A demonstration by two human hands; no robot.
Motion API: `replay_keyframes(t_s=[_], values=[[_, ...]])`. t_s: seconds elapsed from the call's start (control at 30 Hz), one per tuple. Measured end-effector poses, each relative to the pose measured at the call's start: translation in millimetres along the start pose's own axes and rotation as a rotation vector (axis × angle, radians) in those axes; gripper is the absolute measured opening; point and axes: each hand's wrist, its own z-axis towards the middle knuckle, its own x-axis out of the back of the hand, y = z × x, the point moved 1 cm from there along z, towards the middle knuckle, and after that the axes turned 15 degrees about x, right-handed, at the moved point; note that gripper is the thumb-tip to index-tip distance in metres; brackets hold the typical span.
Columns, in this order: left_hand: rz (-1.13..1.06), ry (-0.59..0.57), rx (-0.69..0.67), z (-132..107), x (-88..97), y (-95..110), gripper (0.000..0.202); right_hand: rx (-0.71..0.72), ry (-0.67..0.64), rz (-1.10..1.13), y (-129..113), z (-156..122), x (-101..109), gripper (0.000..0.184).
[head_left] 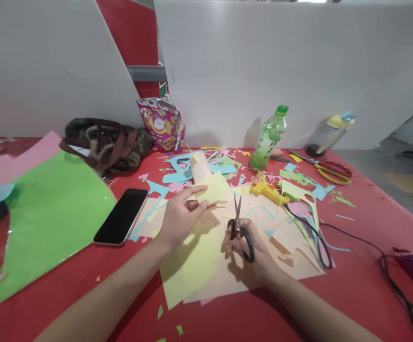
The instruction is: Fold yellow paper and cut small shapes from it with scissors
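My left hand (pixel 185 211) pinches a small piece of yellow paper (pixel 215 186) between thumb and fingers, held above the table. In my right hand (pixel 251 240) is a pair of black-handled scissors (pixel 239 213), blades pointing away from me and slightly parted. The blades are just right of the paper, apart from it. Larger yellow and cream sheets (pixel 224 278) lie beneath both hands. Behind the yellow piece stands a pale paper cylinder (pixel 199 168), its lower part hidden by the paper.
A yellow glue gun (pixel 268 191) with a black cord lies to the right. Paper scraps, a green bottle (pixel 268 137), a clear bottle (pixel 329 135) and red-and-yellow scissors (pixel 331 171) are farther back. On the left are a phone (pixel 121 217), green sheet (pixel 56 209) and bag (pixel 110 145).
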Motion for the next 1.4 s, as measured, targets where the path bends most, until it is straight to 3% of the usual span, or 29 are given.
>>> replay_keyframes(t_s=[0.17,0.5,1.03,1.4], values=[[0.146,0.022,-0.14,-8,-5.6,0,0.028,0.029,-0.059,-0.059,0,0,2,0.022],[0.054,-0.095,-0.051,-20,-9.7,-4,0.028,0.043,-0.055,-0.149,-4,-7,-5,0.022],[0.13,-0.113,0.014,-24,-18.6,-14,0.026,0.051,-0.021,-0.213,-7,-6,-7,0.021],[0.171,-0.118,-0.024,-23,-11.9,-3,0.024,0.076,-0.024,-0.267,-9,-5,-8,0.019]])
